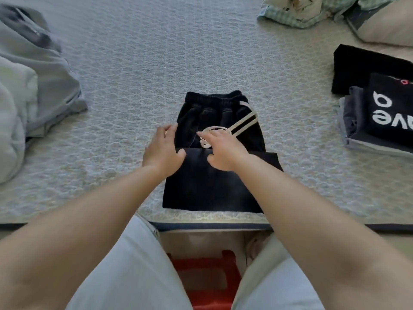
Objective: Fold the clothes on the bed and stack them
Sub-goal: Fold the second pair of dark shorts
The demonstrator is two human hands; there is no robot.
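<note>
Pale quilted bedding with a raised, wavy stitch pattern covers the bed point(145, 63), which fills most of the view. Black trousers point(214, 171) lie near its front edge, folded over once so a smooth dark panel covers the lower half; the gathered elastic waistband points away, with two cream stripes and a cream round motif showing on the soft, ribbed-looking cloth. The left hand point(162, 151) rests at the left side of the fold, fingers fairly straight, its grip loose and holding nothing. The right hand point(220, 151) lies on the motif, partly hiding it, fingers stretched flat on the cloth, likewise gripping nothing. At the right edge a stack of folded clothes point(377, 106) is cut off by the frame: black pieces on top with white letters only partly readable, grey layers beneath. A rumpled pale grey garment point(33, 81) is heaped at the left, also cut off. Crumpled checked fabric point(297, 12) sits at the top right. Below, a red stool point(205, 278) shows between the person's light blue-clad legs, blurred.
</note>
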